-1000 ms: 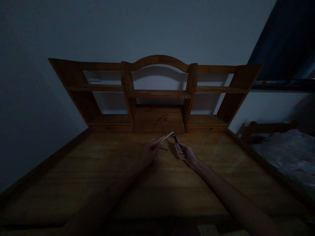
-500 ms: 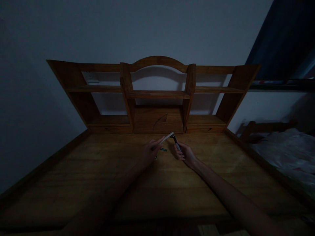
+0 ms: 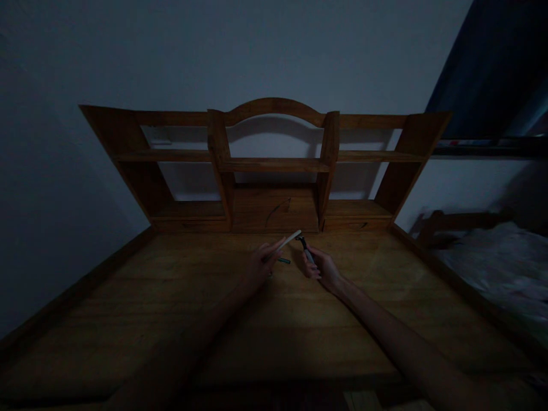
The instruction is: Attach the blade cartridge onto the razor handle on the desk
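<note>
In the dim head view my left hand is closed on a slim whitish stick, which slants up to the right. My right hand grips a small tool with a grey handle and a dark, bent head, like a razor. Its head is close to the stick's tip; whether they touch I cannot tell. A short dark, pen-like rod shows just right of my left hand, partly hidden by it. A small shiny bit below that hand is too dim to name.
Both arms reach over a wooden desk. Along its back stands a wooden shelf unit with small drawers and a dark curved line on its middle panel. Right of the desk lies a pale plastic-like heap, below a dark window.
The view has shifted very slightly. Both hands keep their grip and nearly the same place, and the tool's head has tilted a little near the stick's tip.
</note>
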The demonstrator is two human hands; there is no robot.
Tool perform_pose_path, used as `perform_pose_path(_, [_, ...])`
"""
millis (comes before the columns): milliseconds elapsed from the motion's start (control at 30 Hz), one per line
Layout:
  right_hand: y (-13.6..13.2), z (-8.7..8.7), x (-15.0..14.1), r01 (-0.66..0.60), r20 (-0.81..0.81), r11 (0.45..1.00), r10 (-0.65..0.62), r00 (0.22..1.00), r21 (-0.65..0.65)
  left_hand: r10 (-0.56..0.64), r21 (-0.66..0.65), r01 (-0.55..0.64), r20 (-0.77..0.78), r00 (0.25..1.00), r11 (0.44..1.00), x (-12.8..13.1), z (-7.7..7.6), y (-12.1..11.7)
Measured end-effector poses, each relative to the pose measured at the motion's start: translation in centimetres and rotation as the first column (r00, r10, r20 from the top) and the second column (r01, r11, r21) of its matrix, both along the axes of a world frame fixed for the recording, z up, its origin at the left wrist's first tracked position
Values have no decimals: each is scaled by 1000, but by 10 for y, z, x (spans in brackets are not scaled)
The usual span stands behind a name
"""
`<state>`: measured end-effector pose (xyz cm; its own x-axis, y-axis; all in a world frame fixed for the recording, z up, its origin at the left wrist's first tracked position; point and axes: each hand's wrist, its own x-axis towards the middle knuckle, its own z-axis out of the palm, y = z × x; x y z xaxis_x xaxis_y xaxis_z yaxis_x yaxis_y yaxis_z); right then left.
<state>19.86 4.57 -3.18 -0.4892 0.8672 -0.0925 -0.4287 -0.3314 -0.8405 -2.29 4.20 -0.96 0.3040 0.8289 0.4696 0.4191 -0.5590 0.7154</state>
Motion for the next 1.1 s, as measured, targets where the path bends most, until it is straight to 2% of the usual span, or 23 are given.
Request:
perform_pose_path(333, [-2, 0, 0, -6, 8, 999, 6, 1000, 35, 69, 1, -69, 38, 997, 998, -1, -6, 4])
perform_pose_path(467, [-1, 0, 1, -6, -4, 1000, 6, 1000, -5, 62, 27, -64, 55, 997, 998, 0, -4, 2])
perform_pose_path(767, [0, -1, 1, -4, -9, 1000, 3, 1000, -14, 35, 12, -34, -43, 998, 999, 0, -5, 3])
perform_pose_path(1100, [0, -2, 1, 4, 3, 1000, -4, 1000, 13, 25, 0, -25, -11, 1000, 1000, 0, -6, 3])
